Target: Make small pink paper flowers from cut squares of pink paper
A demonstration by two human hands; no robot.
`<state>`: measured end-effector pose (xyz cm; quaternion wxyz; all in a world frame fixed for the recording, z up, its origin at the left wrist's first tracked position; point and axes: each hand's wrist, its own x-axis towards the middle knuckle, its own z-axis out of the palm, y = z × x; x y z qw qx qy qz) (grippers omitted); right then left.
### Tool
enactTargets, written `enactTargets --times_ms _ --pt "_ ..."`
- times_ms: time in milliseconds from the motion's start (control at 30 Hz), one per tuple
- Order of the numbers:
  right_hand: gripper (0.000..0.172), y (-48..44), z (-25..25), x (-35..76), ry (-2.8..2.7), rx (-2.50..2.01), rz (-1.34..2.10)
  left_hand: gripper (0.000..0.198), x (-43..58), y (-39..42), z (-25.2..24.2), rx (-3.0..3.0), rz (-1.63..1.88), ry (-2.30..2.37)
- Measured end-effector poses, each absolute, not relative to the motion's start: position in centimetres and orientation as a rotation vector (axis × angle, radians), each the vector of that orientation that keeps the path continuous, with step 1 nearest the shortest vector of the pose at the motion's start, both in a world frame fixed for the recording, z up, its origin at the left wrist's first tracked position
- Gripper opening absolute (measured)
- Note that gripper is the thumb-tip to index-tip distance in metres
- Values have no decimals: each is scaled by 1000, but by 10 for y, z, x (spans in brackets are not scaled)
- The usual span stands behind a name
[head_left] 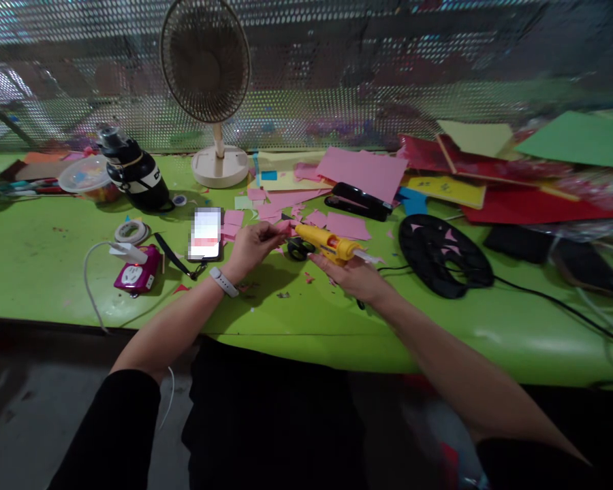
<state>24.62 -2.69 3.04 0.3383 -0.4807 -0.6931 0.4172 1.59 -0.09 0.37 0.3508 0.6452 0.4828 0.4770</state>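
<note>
Yellow glue gun [329, 243] met pink paper piece [286, 226] over a green table [265, 318].
The person's left hand [255, 248] pinched the small pink piece while the right hand [355, 275] gripped the glue gun, its nozzle at the paper, though contact was too small to tell. Black-handled scissors [300, 250] lay just below the nozzle. A phone [206, 235] rested beside the left hand; a black stapler [358, 201] lay beyond the gun, near larger pink sheets [362, 170], and a fan [219, 167] stood at the back.

My one head view: from above, facing forward and down, wide; table [296, 318] close below, mesh screen [337, 88] farther back.
</note>
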Motion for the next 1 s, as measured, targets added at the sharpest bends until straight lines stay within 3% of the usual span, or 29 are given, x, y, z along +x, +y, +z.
enactTargets --times_ms 700,1000 --pt "36 -26 30 246 -1869 -1356 1052 24 14 3 -5 1709 1217 1176" --pt "37 -24 29 255 -1636 -1330 1049 33 9 8 3 1354 1238 1076"
